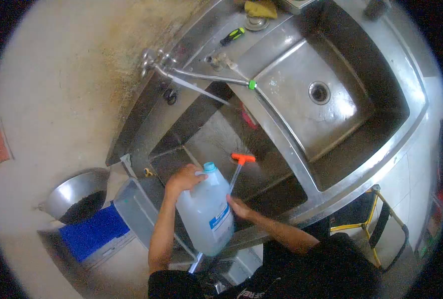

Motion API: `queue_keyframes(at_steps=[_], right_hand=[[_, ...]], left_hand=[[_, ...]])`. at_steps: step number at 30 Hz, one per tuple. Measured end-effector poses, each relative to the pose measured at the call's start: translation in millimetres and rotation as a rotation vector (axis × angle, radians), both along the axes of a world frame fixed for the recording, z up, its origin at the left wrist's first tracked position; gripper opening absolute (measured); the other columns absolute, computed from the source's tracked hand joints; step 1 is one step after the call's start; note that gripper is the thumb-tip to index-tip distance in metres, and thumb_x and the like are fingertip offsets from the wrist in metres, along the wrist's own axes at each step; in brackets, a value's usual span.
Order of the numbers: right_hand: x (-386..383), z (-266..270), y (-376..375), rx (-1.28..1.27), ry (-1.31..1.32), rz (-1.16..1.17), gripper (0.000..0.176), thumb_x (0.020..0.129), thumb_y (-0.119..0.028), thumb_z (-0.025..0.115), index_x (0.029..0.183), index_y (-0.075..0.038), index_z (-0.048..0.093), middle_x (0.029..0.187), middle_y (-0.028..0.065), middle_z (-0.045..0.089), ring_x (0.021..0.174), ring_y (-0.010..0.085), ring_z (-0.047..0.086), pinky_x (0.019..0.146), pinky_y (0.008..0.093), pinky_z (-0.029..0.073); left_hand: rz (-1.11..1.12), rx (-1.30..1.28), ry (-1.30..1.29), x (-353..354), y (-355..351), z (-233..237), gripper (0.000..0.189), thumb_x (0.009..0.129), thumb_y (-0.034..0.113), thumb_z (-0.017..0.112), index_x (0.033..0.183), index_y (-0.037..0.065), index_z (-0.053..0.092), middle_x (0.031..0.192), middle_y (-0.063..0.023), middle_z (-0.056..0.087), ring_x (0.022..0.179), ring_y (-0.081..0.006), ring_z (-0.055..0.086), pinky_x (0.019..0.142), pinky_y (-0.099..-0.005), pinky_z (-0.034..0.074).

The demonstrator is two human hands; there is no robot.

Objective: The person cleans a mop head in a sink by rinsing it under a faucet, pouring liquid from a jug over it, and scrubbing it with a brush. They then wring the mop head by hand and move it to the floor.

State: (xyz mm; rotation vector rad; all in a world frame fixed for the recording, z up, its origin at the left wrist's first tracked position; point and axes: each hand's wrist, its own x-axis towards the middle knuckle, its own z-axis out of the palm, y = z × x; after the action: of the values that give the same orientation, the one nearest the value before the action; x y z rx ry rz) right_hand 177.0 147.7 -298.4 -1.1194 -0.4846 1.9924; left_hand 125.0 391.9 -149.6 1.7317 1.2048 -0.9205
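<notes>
A translucent plastic jug (201,209) with a light blue cap (209,167) and a blue-and-white label stands tilted in front of the near sink basin. My left hand (184,179) is closed around its upper part by the handle. At the jug's right side, my right hand (241,208) is closed at the clear handle of an orange T-headed tool (243,158); its fingers are partly hidden. The tool's head is over the near basin (276,174). From the tap (156,62) a stream of water runs into that basin.
A second basin (326,124) with a drain lies to the right. On the ledge are a green-and-black screwdriver (232,36) and a yellow cloth (261,8). A grey bin (137,204), metal bowl (79,192) and blue crate (94,231) stand left. A yellow-framed step stool (371,219) stands right.
</notes>
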Motion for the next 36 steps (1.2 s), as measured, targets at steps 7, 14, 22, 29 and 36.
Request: queue_keyframes(at_steps=[7,14,22,29,36], right_hand=[[-6,-11,4,-0.076,-0.006,0.123,0.077,0.087,-0.065,0.024,0.112,-0.002,0.058,0.108,0.0152,0.061,0.102,0.0266,0.056,0.091,0.0395,0.041],[17,9,6,-0.079,0.048,0.183,0.079,0.089,-0.063,0.022,0.127,0.003,0.044,0.127,0.017,0.049,0.12,0.0273,0.043,0.104,0.0371,0.03],[21,16,5,-0.084,-0.04,0.143,0.085,0.084,-0.072,0.02,0.117,-0.002,0.056,0.114,0.015,0.059,0.11,0.0292,0.052,0.097,0.0392,0.036],[43,33,-5,-0.102,0.015,0.111,0.079,0.089,-0.063,0.019,0.12,0.002,0.052,0.119,0.0159,0.055,0.116,0.0281,0.048,0.1,0.0369,0.032],[21,-8,-43,-0.086,0.063,-0.019,0.074,0.092,-0.057,0.017,0.125,0.002,0.047,0.126,0.016,0.051,0.12,0.0272,0.044,0.102,0.0371,0.03]], left_hand=[[0.085,-0.016,0.098,14,7,18,0.039,0.079,0.035,0.064,0.098,0.001,0.066,0.06,-0.0102,0.06,0.043,-0.0163,0.055,0.049,-0.0325,0.047],[0.046,-0.065,0.096,20,8,14,0.036,0.079,0.035,0.064,0.096,0.003,0.067,0.059,-0.0094,0.06,0.043,-0.0153,0.055,0.047,-0.0324,0.046],[-0.018,-0.133,0.08,19,22,3,0.04,0.081,0.041,0.062,0.094,0.003,0.067,0.062,-0.0046,0.059,0.047,-0.0134,0.054,0.045,-0.0295,0.048],[-0.172,-0.178,0.038,42,14,-10,0.041,0.08,0.041,0.063,0.092,0.002,0.067,0.066,-0.0081,0.063,0.049,-0.0143,0.056,0.046,-0.0308,0.048],[-0.337,-0.116,-0.068,68,-10,-36,0.041,0.08,0.038,0.062,0.088,-0.001,0.067,0.066,-0.0139,0.063,0.045,-0.0178,0.057,0.046,-0.0334,0.048]])
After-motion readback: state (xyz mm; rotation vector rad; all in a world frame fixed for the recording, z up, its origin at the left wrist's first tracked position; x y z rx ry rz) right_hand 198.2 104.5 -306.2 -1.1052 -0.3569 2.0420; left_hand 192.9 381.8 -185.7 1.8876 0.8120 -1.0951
